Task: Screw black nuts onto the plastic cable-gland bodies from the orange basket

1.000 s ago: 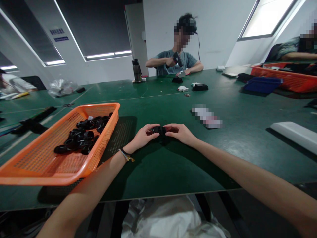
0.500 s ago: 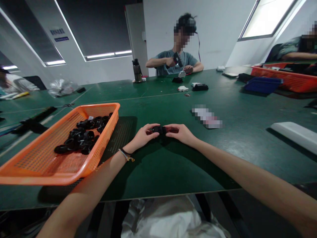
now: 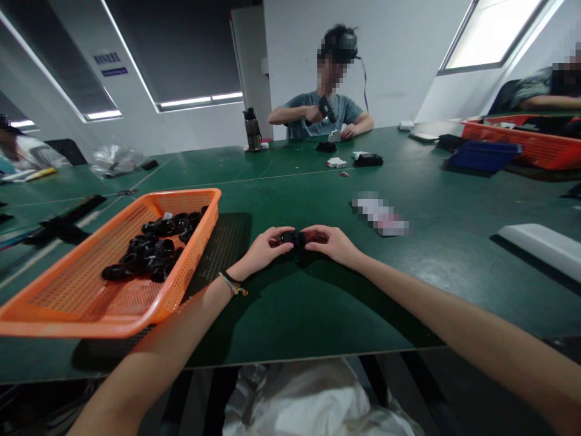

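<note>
Both hands (image 3: 297, 245) pinch one black part (image 3: 293, 238).

Black plastic rings (image 3: 152, 248) are lying in an orange mesh plastic basket (image 3: 91, 303), sitting left of both hands on the green table (image 3: 295, 303).

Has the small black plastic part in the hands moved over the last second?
No. The small black plastic part sits pinched between left hand and right hand, just as far from the orange mesh basket as before.
</note>
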`<state>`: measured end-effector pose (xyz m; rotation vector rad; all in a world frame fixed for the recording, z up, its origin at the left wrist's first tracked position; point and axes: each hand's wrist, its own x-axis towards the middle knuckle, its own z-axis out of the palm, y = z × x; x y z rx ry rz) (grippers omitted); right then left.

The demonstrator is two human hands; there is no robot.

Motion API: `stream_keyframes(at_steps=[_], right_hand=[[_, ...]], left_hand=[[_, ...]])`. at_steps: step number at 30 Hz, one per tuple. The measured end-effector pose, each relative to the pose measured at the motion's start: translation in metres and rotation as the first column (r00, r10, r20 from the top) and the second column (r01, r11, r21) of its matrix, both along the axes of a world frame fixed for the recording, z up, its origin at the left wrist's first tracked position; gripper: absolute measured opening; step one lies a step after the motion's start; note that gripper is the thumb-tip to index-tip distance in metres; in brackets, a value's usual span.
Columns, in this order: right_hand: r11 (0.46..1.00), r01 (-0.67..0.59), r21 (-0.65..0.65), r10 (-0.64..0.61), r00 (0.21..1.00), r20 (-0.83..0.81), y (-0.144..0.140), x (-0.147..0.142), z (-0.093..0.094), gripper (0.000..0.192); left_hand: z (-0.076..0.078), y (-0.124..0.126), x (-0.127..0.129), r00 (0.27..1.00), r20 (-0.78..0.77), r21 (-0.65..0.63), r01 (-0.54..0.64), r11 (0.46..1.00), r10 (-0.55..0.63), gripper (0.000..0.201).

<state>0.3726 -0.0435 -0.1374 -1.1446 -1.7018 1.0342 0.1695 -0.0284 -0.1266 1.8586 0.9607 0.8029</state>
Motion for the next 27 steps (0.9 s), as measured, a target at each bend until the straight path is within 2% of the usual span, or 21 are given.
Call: stream_keyframes(at_steps=[27], right_hand=[[1.0,-0.001,-0.027,0.001,1.0,0.028,-0.0018,0.0001,0.0028,0.029]], left_hand=[[-0.0005,0.0002,-0.0003,1.0,-0.001,0.023,0.003,1.0,-0.003,0.041]])
